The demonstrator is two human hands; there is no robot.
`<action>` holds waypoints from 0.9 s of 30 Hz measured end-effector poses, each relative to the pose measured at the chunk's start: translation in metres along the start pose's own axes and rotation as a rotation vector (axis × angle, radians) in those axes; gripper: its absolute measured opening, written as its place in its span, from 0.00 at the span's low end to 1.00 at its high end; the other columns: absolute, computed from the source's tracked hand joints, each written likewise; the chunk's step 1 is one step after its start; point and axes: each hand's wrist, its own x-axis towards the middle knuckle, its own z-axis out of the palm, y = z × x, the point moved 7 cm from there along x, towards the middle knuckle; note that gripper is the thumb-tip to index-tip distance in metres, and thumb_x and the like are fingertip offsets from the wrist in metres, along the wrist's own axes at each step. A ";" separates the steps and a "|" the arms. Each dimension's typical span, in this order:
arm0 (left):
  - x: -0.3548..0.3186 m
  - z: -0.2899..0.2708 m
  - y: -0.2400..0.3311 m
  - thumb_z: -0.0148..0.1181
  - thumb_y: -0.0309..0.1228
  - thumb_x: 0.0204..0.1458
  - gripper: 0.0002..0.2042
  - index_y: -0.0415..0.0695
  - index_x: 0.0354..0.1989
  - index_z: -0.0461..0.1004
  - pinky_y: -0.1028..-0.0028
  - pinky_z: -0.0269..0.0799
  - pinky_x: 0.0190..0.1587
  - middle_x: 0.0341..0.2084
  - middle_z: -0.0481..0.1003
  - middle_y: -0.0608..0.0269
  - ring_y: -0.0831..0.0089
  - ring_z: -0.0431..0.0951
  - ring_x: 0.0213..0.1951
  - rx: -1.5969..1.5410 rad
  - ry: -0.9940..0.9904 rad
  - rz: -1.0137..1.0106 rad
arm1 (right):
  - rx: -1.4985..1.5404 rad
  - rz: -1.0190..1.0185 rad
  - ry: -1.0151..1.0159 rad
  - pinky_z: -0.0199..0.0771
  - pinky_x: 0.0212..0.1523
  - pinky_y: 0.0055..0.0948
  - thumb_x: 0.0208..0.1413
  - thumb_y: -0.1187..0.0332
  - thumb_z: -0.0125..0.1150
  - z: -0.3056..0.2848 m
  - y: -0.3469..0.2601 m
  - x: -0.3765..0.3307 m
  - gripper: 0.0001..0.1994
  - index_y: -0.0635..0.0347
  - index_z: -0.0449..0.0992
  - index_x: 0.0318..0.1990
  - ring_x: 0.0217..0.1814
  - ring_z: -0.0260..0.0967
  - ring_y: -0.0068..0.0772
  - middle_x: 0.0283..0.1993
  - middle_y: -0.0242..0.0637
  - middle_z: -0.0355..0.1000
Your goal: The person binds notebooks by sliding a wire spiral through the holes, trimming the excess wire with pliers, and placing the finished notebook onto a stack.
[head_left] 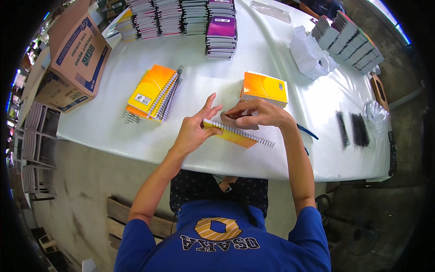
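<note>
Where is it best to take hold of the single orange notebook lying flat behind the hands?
Grip the orange notebook by its two short ends, coming from above. It lies flat and apart from the hands, its ends look free, and the wire spiral seems to run along its near long edge.

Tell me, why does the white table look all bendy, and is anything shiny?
In the head view the fisheye lens curves the table edge and blackens the corners; daylight puts soft glare on its white cover; the hands on the orange notebook stay sharp.
</note>
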 end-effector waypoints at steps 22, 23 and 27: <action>0.004 -0.038 0.033 0.62 0.36 0.57 0.23 0.35 0.58 0.72 0.71 0.62 0.64 0.58 0.72 0.58 0.69 0.69 0.62 -0.214 -0.215 -0.117 | -0.698 0.243 0.488 0.64 0.61 0.40 0.47 0.52 0.71 -0.006 0.014 -0.078 0.29 0.54 0.75 0.56 0.59 0.65 0.46 0.57 0.45 0.68; 0.007 -0.047 0.054 0.60 0.32 0.57 0.20 0.39 0.58 0.73 0.71 0.61 0.64 0.59 0.72 0.58 0.68 0.67 0.63 -0.203 -0.111 -0.009 | -0.795 0.242 0.485 0.58 0.65 0.44 0.46 0.52 0.72 0.006 0.019 -0.084 0.31 0.50 0.74 0.58 0.64 0.59 0.49 0.60 0.43 0.65; 0.001 -0.026 0.052 0.59 0.23 0.56 0.21 0.47 0.59 0.73 0.69 0.58 0.66 0.59 0.72 0.62 0.65 0.65 0.65 0.114 -0.068 0.191 | -0.919 0.268 0.644 0.51 0.67 0.48 0.46 0.52 0.71 0.002 0.008 -0.120 0.35 0.51 0.68 0.62 0.68 0.54 0.49 0.65 0.44 0.59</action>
